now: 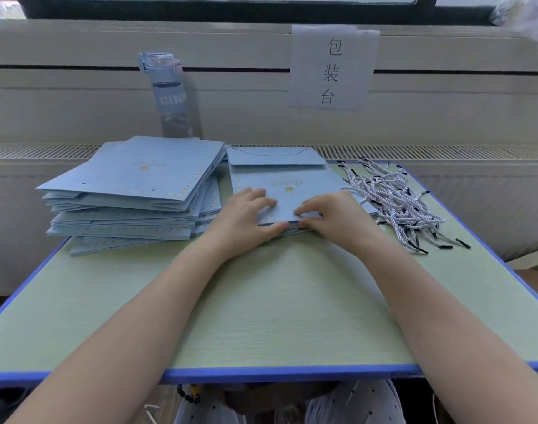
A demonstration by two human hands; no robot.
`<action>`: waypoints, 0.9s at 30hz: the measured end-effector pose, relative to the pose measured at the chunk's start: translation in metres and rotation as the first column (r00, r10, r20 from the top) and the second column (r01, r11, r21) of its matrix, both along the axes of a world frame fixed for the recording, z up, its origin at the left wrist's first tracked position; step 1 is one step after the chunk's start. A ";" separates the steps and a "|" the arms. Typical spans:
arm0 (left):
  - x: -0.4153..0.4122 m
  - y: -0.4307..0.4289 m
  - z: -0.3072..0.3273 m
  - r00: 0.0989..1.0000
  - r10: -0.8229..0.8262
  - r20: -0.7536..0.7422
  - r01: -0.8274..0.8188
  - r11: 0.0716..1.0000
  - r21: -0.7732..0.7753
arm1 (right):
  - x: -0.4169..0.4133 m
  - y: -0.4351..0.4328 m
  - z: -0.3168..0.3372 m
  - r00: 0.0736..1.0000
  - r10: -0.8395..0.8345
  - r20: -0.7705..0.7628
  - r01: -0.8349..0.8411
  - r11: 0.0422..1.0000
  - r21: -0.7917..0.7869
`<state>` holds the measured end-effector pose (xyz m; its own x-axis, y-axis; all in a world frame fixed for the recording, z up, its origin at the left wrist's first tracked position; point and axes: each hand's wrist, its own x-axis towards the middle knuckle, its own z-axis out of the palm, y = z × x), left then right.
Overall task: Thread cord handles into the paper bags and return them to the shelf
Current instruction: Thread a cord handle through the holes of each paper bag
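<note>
Two grips on one flat blue bag (pixel 277 182), lying mid-counter, folded base away from you, punched edge toward you. Your left grip (pixel 246 221): fingers on top, thumb at near edge, pinching bag. Your right grip (pixel 332 215): fingertips curled, pinching same edge just beside left thumb. Further bag edges show beneath. Bag stack (pixel 133 185) just left, skewed. Cords (pixel 393 203) heaped just right, black tips. Counter (pixel 277 301) green, blue rim. Bottle (pixel 170 93) behind stack; paper sign (pixel 332 65) on wall.

Matt blue paper bags (pixel 133 175) lie on a pale, wood-grained table (pixel 277 301). Twisted white cords (pixel 393 200) at right. A clear plastic bottle (pixel 170 93) stands far left.
</note>
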<state>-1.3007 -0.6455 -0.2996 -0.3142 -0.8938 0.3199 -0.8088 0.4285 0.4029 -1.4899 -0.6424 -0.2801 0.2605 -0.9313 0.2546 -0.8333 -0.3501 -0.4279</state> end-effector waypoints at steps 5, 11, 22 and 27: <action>0.000 0.004 0.005 0.994 0.078 -0.081 -0.074 0.996 0.050 | 0.001 0.005 0.003 0.996 0.008 0.085 -0.004 0.999 -0.052; 0.000 0.008 0.007 0.991 0.100 -0.091 -0.090 0.990 0.104 | -0.024 -0.006 0.009 0.958 -0.153 0.242 0.189 0.973 -0.136; -0.001 0.012 0.010 0.989 0.080 -0.125 -0.065 0.990 0.124 | -0.070 -0.032 -0.017 0.822 -0.543 0.171 0.544 0.838 0.046; -0.001 0.011 0.009 0.980 0.068 -0.187 -0.048 0.993 0.108 | -0.066 -0.023 -0.003 0.794 -0.490 0.358 0.577 0.794 -0.193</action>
<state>-1.3015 -0.6342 -0.2910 -0.2032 -0.9397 0.2751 -0.7352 0.3320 0.5910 -1.5562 -0.6651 -0.2829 -0.3786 -0.7754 0.5054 -0.7827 -0.0232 -0.6219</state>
